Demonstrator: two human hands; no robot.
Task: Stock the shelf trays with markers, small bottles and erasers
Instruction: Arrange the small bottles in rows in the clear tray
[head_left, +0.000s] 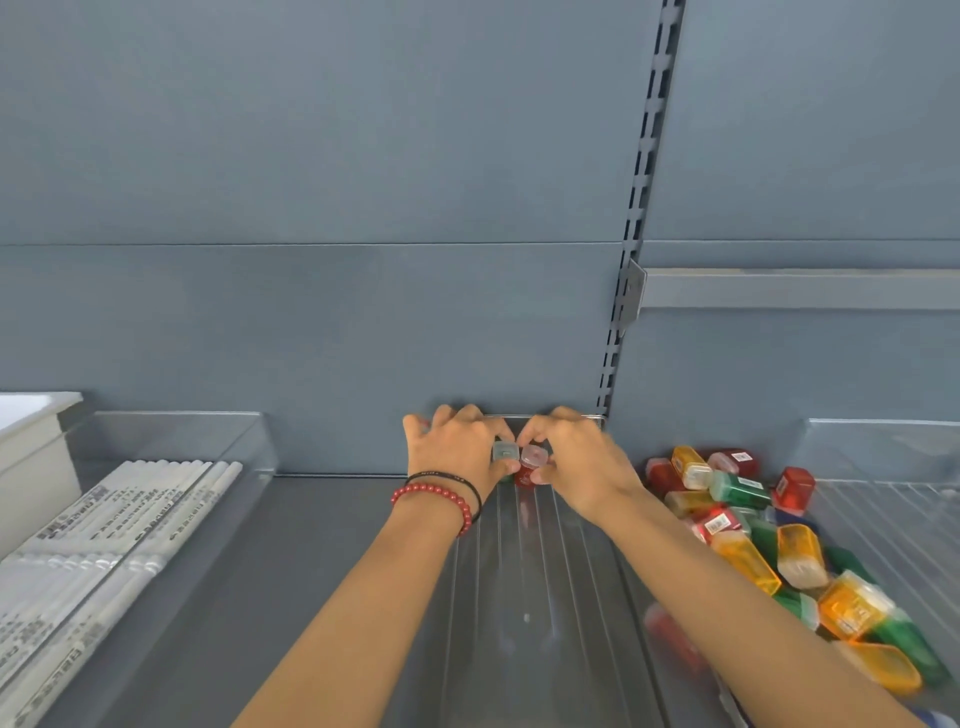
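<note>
left hand (457, 449): fingers (488, 423) curled round a green small bottle (504, 453) with a clear cap, clamped on it
right hand (576, 460): fingers (540, 423) pinch a red small bottle (530, 466) with a clear cap, thumb under it
bottles held: both upright, side by side and touching, at the rear of the middle tray, close to its back wall
middle tray (519, 597): clear plastic with a ribbed floor; both forearms reach over it
loose bottles (753, 551): red, green and orange, jumbled on their sides just right of the middle tray; whether they lie inside the right tray (883, 509), can't tell
markers (119, 514): white, lying in rows in the left tray (260, 447), well apart from the hands
white box (31, 431): far left, beside the left tray
left wrist: red bead bracelet (441, 496) and a black cord (447, 475)
shelf (322, 561): grey, carries all the trays
back panel (311, 208): blue-grey, with a slotted upright (641, 197) to the right
</note>
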